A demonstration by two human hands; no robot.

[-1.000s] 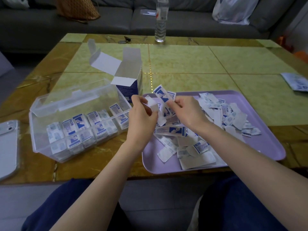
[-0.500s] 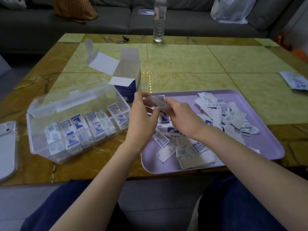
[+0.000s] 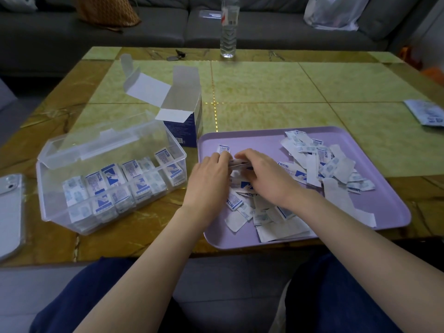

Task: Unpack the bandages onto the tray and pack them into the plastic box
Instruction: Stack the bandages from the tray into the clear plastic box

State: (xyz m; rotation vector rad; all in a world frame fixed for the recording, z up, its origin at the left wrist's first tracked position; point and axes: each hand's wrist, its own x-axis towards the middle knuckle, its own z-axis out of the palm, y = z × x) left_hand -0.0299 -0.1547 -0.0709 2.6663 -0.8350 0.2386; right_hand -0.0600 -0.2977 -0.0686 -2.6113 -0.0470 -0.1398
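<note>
- Two hands at work, and going from my left: a white phone in a clear case [image 3: 9,212] lies at nine o'clock on the yellow-green marbled table [image 3: 264,80].
- Next, the clear plastic box with its hinged lid open [image 3: 72,212] sits at ten o'clock, rows of white-and-blue wrapped bandages standing inside.
- Behind it, at eleven o'clock, stands the opened blue-and-white cardboard carton [image 3: 182,128].
- My left hand [image 3: 206,179] is closed on one end of a small stack of wrapped bandages [image 3: 236,162], just over the left part of the tray.
- My right hand [image 3: 266,176] pinches the other end of that stack; both hands are squaring it.
- The lilac plastic tray [image 3: 264,140] sits at one o'clock, with loose white-and-blue bandage wrappers [image 3: 319,162] still scattered toward three o'clock.
- As I judge it, unpacking is done and packing is mid-way; next, the evened stack should go left into a free slot of the box, kept upright so it does not fan out.
</note>
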